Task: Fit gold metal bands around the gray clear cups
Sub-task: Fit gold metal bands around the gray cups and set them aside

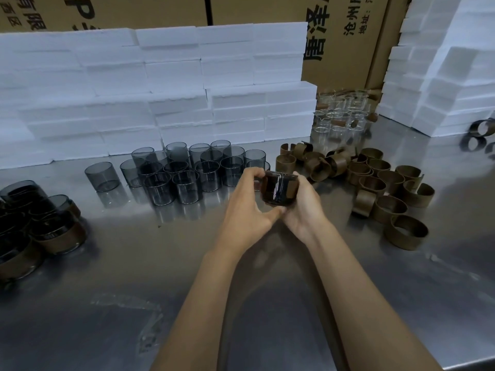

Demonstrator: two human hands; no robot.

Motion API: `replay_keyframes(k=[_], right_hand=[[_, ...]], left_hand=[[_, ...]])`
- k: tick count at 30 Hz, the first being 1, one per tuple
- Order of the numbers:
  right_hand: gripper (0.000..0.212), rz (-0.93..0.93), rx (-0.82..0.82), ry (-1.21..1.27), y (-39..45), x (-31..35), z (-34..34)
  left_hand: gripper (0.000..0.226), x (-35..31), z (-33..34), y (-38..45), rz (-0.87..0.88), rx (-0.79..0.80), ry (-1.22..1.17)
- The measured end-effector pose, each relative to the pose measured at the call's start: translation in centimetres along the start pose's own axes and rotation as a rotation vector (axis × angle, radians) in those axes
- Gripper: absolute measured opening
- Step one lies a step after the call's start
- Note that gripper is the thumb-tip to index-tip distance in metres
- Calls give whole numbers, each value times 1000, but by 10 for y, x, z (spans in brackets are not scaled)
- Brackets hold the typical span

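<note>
head view: both hands meet mid-table; left hand (247, 207) and right hand (301, 207) clamp one gray cup (278, 190) wrapped by a gold band (292, 188). bare gray cups (184, 170) at eleven o'clock, loose gold bands (375, 180) at two o'clock.

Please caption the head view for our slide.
Both hands press a gold band around a gray cup above a steel table, between bare cups and loose bands.

Both hands' (247, 207) grip curled, thumbs touching.
</note>
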State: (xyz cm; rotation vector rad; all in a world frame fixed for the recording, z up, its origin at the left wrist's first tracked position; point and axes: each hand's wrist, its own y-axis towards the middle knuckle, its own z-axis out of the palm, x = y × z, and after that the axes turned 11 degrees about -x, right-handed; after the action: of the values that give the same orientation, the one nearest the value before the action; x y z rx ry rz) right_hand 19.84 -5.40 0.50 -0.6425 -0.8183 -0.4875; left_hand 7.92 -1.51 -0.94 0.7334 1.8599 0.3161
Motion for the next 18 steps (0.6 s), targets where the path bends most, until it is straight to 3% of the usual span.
replay_keyframes(k=[2,4,7,11,18], right_hand=[[48,32,20,51,-1,-2,4],[51,23,81,61,-1,-3,7],[40,-69,142,-19,-3,-3,6],[30,-197,195,-40,-3,-5,6],[44,-147,288,-138,-7,-11,6]], left_hand=[[72,-1,5,1,-60,-65,-20],[66,-1,7,4,-187,-162,-151],[44,1,-1,12,-466,-247,-563],[21,5,-13,16,-623,-263,-1042],[42,6,-19,13,-747,-155,-1266]])
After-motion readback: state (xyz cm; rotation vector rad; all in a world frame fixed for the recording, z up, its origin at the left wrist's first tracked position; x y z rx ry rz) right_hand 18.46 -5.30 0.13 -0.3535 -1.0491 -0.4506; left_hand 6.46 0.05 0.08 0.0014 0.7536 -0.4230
